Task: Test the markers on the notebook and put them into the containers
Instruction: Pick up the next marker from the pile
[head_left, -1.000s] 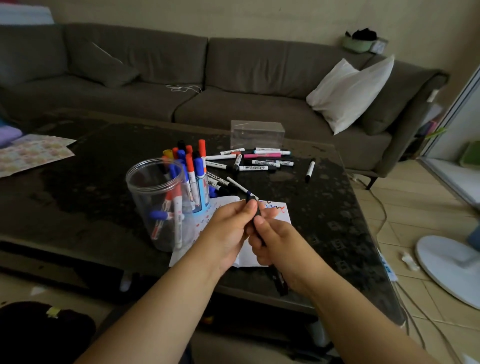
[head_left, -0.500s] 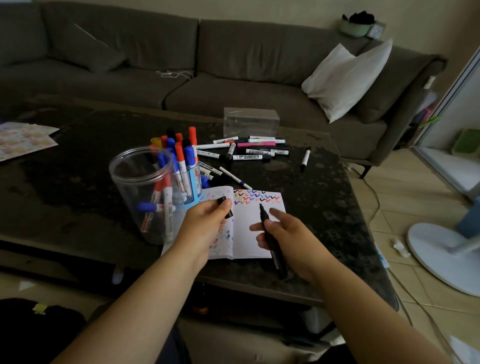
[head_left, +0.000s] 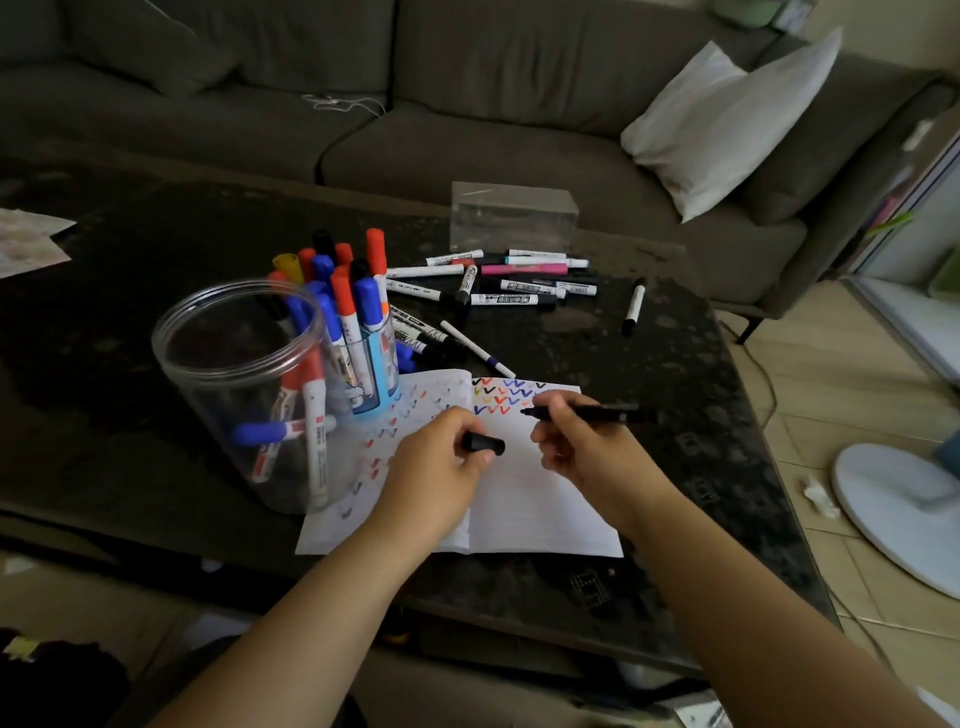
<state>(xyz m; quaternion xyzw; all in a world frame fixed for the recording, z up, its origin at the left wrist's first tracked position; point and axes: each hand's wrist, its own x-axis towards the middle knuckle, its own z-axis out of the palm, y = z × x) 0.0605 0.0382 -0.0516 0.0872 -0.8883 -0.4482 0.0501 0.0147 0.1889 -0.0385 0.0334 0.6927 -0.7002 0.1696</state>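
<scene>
Both hands over the notebook (head_left: 545, 499): right hand (head_left: 576, 447) pinching black marker (head_left: 597, 414), left hand (head_left: 441, 462) gripping its cap (head_left: 483, 443)

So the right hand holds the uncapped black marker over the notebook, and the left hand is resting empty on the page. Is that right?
Not quite. In the head view the left hand is not empty: it holds the marker's black cap. The rest stands: the right hand holds the uncapped black marker over the notebook.

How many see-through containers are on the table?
3: a large round jar at front left, a smaller cup of markers right behind it, and a rectangular box at the far edge.
</scene>
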